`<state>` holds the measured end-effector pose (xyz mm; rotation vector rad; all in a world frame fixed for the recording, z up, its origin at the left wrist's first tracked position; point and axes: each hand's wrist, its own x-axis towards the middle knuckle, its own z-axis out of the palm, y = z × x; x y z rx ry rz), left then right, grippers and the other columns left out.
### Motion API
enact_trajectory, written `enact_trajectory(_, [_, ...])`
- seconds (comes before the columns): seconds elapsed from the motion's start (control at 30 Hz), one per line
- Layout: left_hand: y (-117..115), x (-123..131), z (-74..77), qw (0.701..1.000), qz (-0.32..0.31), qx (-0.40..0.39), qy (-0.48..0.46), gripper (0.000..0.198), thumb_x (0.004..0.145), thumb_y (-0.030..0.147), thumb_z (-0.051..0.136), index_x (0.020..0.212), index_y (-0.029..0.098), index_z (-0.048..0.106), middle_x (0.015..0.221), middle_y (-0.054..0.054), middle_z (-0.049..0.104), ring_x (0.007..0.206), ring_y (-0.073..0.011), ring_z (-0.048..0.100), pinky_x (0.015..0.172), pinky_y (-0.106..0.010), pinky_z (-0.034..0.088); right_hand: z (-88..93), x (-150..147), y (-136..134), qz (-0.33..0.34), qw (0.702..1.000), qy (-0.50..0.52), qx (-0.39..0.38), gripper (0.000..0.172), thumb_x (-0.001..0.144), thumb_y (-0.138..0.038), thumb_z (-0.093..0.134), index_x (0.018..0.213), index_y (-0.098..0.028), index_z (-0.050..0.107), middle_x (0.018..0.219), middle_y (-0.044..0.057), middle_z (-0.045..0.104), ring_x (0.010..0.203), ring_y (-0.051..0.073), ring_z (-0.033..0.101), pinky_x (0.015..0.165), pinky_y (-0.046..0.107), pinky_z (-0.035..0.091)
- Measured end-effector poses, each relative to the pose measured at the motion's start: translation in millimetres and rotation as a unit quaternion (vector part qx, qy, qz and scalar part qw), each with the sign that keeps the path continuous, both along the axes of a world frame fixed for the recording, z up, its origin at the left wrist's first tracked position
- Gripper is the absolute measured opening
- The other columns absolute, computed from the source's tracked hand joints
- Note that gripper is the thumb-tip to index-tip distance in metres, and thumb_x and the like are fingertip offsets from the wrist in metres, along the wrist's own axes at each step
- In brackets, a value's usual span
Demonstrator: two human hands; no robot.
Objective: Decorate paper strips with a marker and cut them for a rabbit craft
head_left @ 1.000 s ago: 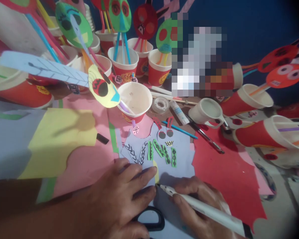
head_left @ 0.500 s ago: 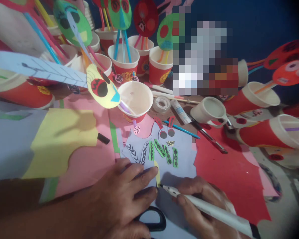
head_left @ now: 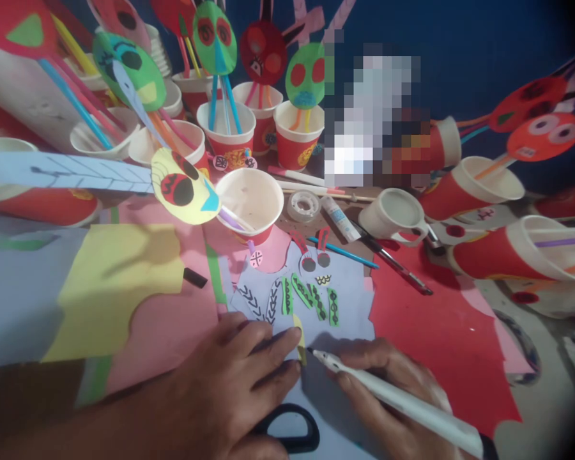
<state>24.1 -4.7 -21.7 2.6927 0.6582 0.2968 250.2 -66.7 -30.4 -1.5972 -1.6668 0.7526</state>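
My left hand lies flat with fingers spread, pressing a small yellow paper piece onto a lavender sheet. My right hand grips a white marker pen, its black tip touching the yellow piece beside my left fingertips. Several decorated green and lavender paper strips lie on the sheet just beyond the hands. Black scissor handles lie under my left hand's edge.
Red paper cups with straws and paper bug faces crowd the back and right. A tape roll, glue tube, white mug, brushes and pencils lie behind the sheet. Red, pink and yellow paper cover the table.
The pen tip has shifted slightly up along the yellow piece. The view tilted a little; both hands stay in place.
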Motion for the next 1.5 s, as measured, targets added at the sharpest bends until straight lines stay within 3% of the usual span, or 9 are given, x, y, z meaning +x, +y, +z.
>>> enact_trajectory(0.27, [-1.6,2.1,-2.9,1.000,0.008,-0.002,-0.019,0.044,0.088,0.057,0.044,0.108,0.023,0.063,0.133,-0.004,0.054,0.108,-0.0227,0.046,0.096,-0.039,0.024,-2.1,-0.6,0.7,0.027,0.999,-0.016,0.013,0.009,0.080,-0.026,0.059,0.074,-0.027,0.051,0.052,-0.005,0.057,0.041,0.014,0.056,0.036,0.025,0.040])
enact_trajectory(0.6, [-3.6,2.4,-9.5,0.998,0.008,0.014,-0.057,0.042,0.084,0.056,0.053,0.106,0.022,0.063,0.128,-0.005,0.058,0.108,-0.0255,0.047,0.095,-0.041,0.025,-3.7,1.9,1.1,0.079,0.995,-0.032,0.052,0.008,0.082,-0.021,0.057,0.078,-0.025,0.051,0.060,-0.003,0.061,0.053,0.015,0.062,0.042,0.024,0.044])
enact_trajectory(0.9, [-2.0,2.9,-7.1,0.998,0.009,0.024,-0.055,0.041,0.082,0.055,0.056,0.103,0.021,0.065,0.127,-0.005,0.059,0.106,-0.0257,0.048,0.094,-0.042,0.025,0.5,0.6,2.1,0.051,0.997,-0.016,0.047,0.008,0.082,-0.019,0.056,0.081,-0.026,0.052,0.063,-0.003,0.065,0.055,0.015,0.065,0.041,0.022,0.046])
enact_trajectory(1.13, [2.7,0.2,0.0,0.999,-0.012,0.031,0.004,0.041,0.086,0.056,0.048,0.110,0.026,0.062,0.133,-0.001,0.054,0.107,-0.0233,0.049,0.094,-0.041,0.025,3.1,0.1,-0.5,0.027,0.997,-0.057,0.044,0.005,0.081,-0.024,0.057,0.082,-0.027,0.054,0.065,-0.004,0.068,0.053,0.015,0.066,0.042,0.022,0.050])
enact_trajectory(1.3, [6.6,0.8,2.5,0.997,-0.045,0.061,0.031,0.042,0.089,0.056,0.044,0.117,0.028,0.058,0.135,0.000,0.053,0.103,-0.0214,0.050,0.089,-0.038,0.029,-0.3,-2.9,2.2,-0.002,0.998,-0.027,0.058,0.003,0.083,-0.026,0.055,0.080,-0.025,0.054,0.062,-0.003,0.069,0.047,0.014,0.065,0.033,0.020,0.042])
enact_trajectory(1.5, [9.0,0.2,3.7,0.996,-0.027,0.079,0.007,0.040,0.094,0.051,0.034,0.114,0.028,0.060,0.132,-0.001,0.055,0.101,-0.0230,0.050,0.082,-0.039,0.035,-5.4,-7.7,0.1,-0.015,0.998,0.044,0.034,0.005,0.085,-0.028,0.053,0.082,-0.024,0.054,0.060,-0.002,0.070,0.047,0.013,0.065,0.042,0.019,0.050])
